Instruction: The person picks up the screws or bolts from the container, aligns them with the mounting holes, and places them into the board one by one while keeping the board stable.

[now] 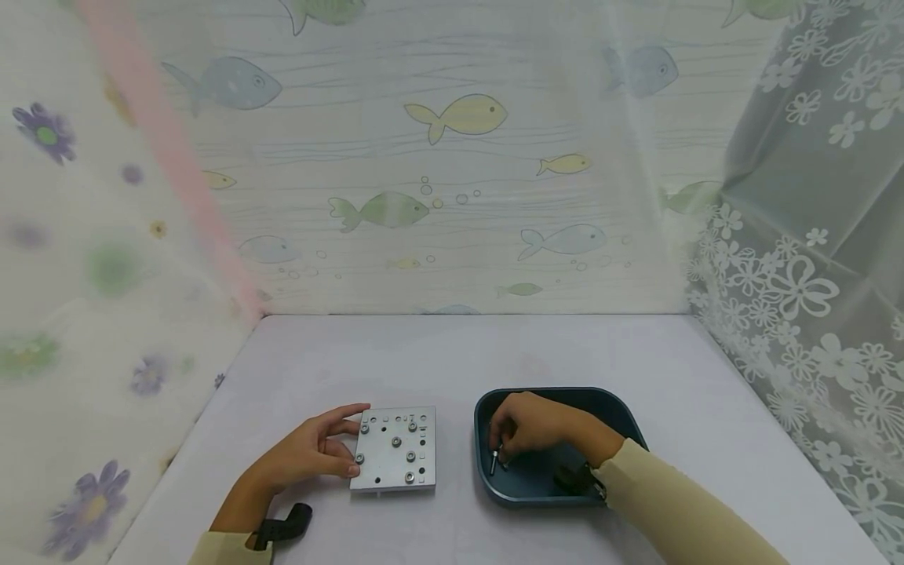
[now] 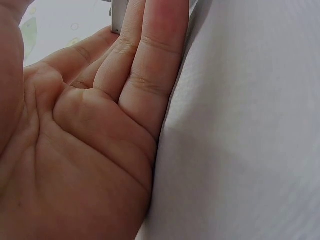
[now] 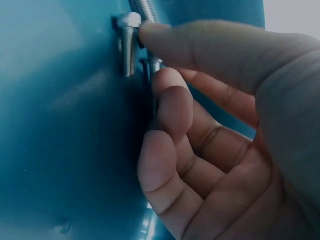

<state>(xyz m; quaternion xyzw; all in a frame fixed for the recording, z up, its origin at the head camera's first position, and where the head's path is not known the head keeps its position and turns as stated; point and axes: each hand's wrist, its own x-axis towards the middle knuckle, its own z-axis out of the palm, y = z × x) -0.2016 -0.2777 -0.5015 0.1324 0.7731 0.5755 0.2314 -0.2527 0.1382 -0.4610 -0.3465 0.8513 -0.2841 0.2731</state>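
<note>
Currently the two hands work well apart on the counter (image 1: 452,353). The left hand (image 1: 311,447) rests at the left edge of a metal plate (image 1: 384,463), its fingers extended, the index finger at the far left corner and the thumb touching nearer down that edge. The plate lies flat, just right of this hand, with several bolts (image 1: 396,442) on it. To its right, a dark blue tray (image 1: 537,501) surrounds the right hand (image 1: 526,426), which bends its fingers over loose screws (image 3: 129,50) at the tray's left side; whether it grasps one, I cannot tell.
</note>
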